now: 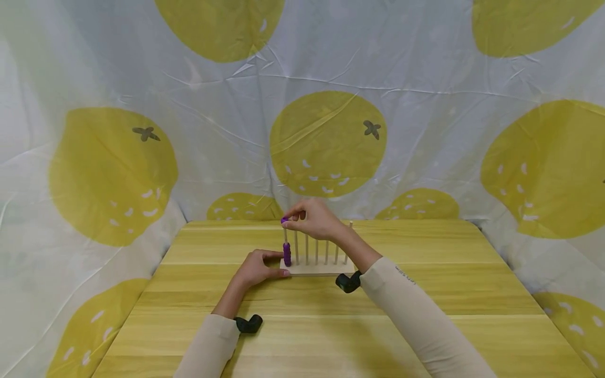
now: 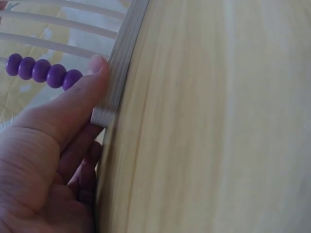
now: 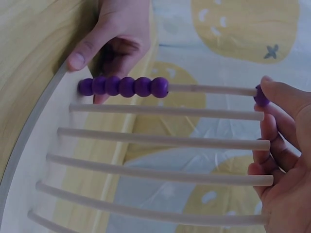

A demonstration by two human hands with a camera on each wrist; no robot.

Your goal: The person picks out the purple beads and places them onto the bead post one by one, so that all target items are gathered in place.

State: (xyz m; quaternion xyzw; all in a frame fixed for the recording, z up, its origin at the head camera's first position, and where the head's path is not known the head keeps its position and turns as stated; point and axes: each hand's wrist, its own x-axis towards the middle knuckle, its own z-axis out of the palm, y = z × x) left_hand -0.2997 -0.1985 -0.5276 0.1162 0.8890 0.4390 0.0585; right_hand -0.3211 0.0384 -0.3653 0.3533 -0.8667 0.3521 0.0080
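Note:
A wooden base (image 1: 319, 269) with a row of upright pale rods (image 3: 165, 140) stands on the table. On its leftmost rod several purple beads (image 3: 127, 87) are stacked at the bottom. My left hand (image 1: 257, 270) grips the base's left end, thumb on the top face near the front edge and fingers around the side and back. At the top of that same rod, my right hand (image 1: 314, 219) pinches a single purple bead (image 3: 262, 96) between thumb and fingers, with bare rod between it and the stack. The other rods in the right wrist view carry no beads.
The wood-grain table (image 1: 416, 315) extends around the base on all sides. Behind it hangs a pale cloth (image 1: 227, 121) printed with yellow lemons. Dark wrist-worn mounts (image 1: 348, 282) stick out by both sleeves.

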